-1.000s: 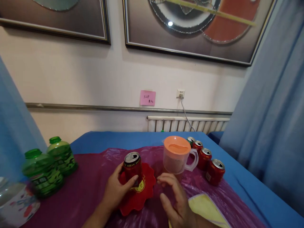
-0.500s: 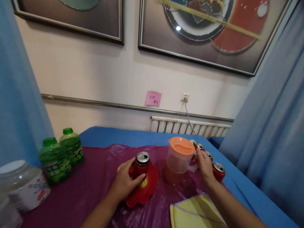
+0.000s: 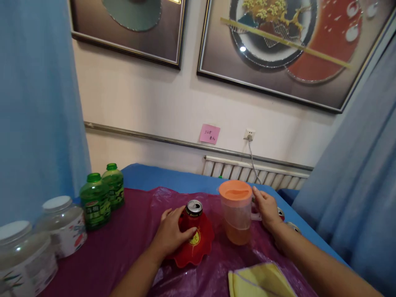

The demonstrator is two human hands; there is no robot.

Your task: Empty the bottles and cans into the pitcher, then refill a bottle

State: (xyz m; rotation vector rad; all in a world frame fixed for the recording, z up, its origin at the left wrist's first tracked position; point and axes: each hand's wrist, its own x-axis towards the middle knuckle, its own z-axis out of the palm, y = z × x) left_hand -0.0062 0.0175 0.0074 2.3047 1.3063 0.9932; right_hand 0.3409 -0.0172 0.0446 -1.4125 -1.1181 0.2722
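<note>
My left hand [image 3: 173,233] is wrapped round a dark red can [image 3: 194,210] with an opened silver top. The can stands upright over a red scalloped dish [image 3: 201,247] with a yellow emblem. To the right, my right hand [image 3: 266,208] grips the handle of a clear pitcher [image 3: 236,214] with an orange lid. Amber liquid fills its lower part, and the pitcher looks nearly upright. A folded yellow cloth [image 3: 260,280] lies in front of it on the purple plastic sheet [image 3: 130,255].
Two green bottles [image 3: 95,202] and two clear jars with white lids [image 3: 62,227] stand at the left. More cans [image 3: 281,213] are partly hidden behind my right hand and forearm. A radiator [image 3: 253,171] is beyond the blue tabletop [image 3: 161,175].
The view has shifted left, bringing more of the jars into sight. The pitcher has moved slightly, and its handle is still in my right hand. My left hand stays on the can.
</note>
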